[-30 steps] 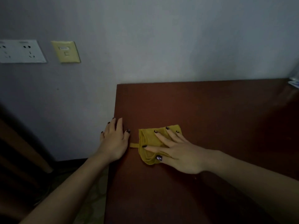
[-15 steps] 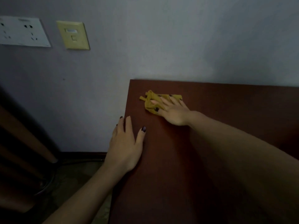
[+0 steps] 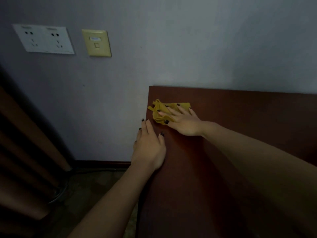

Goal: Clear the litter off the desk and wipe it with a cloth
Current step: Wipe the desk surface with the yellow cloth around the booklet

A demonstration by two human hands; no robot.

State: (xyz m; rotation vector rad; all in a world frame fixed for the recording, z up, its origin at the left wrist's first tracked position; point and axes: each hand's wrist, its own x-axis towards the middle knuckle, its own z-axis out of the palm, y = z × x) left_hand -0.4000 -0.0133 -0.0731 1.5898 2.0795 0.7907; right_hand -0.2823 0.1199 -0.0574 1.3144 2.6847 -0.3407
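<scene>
A crumpled yellow cloth (image 3: 158,109) lies on the dark red-brown desk (image 3: 240,121) near its far left corner. My right hand (image 3: 181,120) presses flat on the cloth with straight, spread fingers, covering its right part. My left hand (image 3: 149,146) rests flat on the desk's left edge, just in front of the cloth, fingers straight and pointing at the wall. No litter shows on the visible part of the desk.
A grey wall stands right behind the desk, with a white double socket (image 3: 44,39) and a yellowish wall plate (image 3: 97,42) up on the left. A brown curtain (image 3: 25,152) hangs at the left. Floor lies below the desk's left edge.
My right hand pushed the cloth from the near middle of the desk's left side to the far left corner, crumpling it. My left hand stayed on the left edge.
</scene>
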